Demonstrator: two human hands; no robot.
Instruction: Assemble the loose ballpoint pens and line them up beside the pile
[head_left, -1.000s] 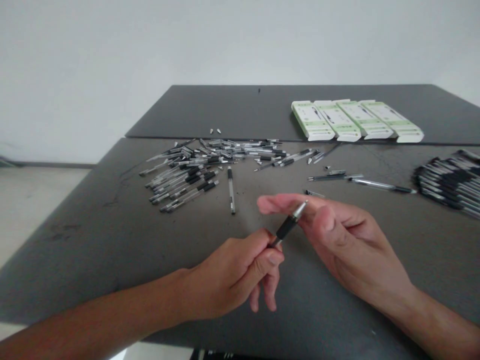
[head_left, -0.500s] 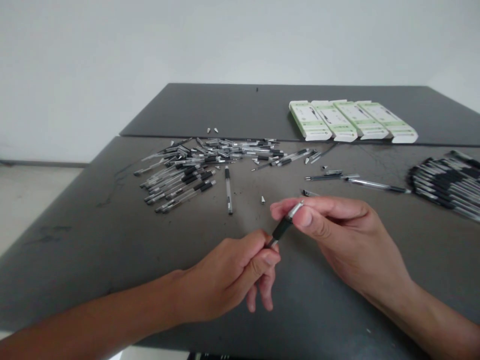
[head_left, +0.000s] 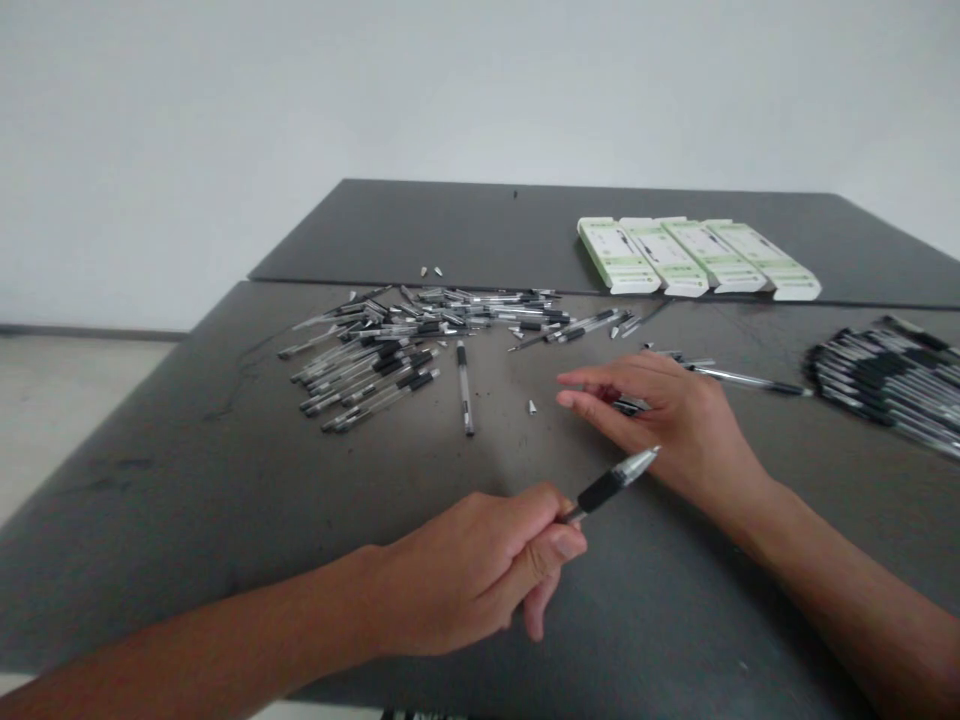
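My left hand [head_left: 487,565] is closed around a pen [head_left: 611,483] with a black grip and a silver tip that points up and to the right. The rear of this pen is hidden inside the fist. My right hand [head_left: 667,410] is apart from the pen, low over the table, with thumb and forefinger spread and nothing between them. Just left of its fingertips a small silver pen tip [head_left: 532,407] stands on the table. A black pen cap or clip part [head_left: 630,405] shows under the right palm, partly covered.
A pile of pen barrels [head_left: 367,370] lies left of centre, a single barrel [head_left: 465,390] beside it. One pen [head_left: 750,380] lies at right, near a stack of pens [head_left: 892,375]. Flattened green-white boxes [head_left: 690,255] rest at the back.
My right hand has let go of the pen tip and moved forward over the table, its fingers parting. My left hand has shifted slightly right and down with the pen.
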